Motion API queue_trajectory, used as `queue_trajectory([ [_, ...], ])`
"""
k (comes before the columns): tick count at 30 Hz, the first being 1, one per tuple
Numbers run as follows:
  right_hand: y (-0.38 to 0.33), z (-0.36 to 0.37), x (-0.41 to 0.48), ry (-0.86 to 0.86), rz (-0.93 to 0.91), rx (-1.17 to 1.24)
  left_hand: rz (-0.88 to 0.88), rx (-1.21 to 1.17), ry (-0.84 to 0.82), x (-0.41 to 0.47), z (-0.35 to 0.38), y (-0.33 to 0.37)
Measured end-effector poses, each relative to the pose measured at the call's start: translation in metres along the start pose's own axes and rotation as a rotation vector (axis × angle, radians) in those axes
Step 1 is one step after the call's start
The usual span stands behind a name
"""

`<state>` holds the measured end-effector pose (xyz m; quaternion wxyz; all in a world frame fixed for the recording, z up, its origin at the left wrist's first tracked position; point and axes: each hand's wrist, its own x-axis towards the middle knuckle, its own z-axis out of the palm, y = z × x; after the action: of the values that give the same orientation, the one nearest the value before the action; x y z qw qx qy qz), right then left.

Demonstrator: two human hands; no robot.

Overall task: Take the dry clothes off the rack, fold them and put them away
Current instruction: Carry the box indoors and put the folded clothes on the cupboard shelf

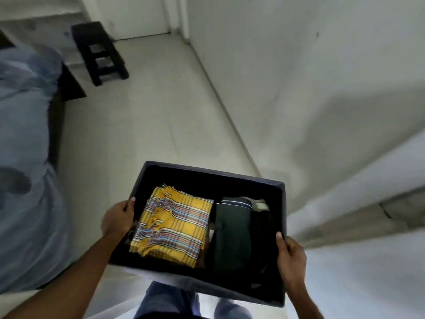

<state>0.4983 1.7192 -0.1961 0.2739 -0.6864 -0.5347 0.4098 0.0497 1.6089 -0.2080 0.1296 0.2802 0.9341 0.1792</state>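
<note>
Dark box point(213, 172) of folded clothes point(177, 224), long axis crosswise, held at both ends: left grip point(117, 218) clasping left wall, right grip point(291, 250) clasping right wall, thumbs inside.

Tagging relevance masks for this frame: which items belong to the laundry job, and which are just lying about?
Job:
- storage box, gripped at its sides by the left hand and right hand
- yellow plaid cloth, folded, inside the box
- dark folded garment, beside it in the box

Lying about:
- black stool
- blue bedding
</note>
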Motion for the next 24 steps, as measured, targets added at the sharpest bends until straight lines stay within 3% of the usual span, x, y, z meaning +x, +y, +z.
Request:
queue_trajectory([
  [10,-0.160,0.134,0.171,-0.280,-0.289,-0.041,-0.249,-0.193,0.195,0.122,-0.021,-0.029],
  [17,-0.260,0.262,0.274,-0.361,-0.357,-0.145,-0.390,-0.265,0.187,0.242,-0.011,-0.029],
  [24,-0.356,0.378,0.349,-0.416,-0.308,-0.127,-0.403,-0.301,0.191,0.392,-0.065,-0.014],
])
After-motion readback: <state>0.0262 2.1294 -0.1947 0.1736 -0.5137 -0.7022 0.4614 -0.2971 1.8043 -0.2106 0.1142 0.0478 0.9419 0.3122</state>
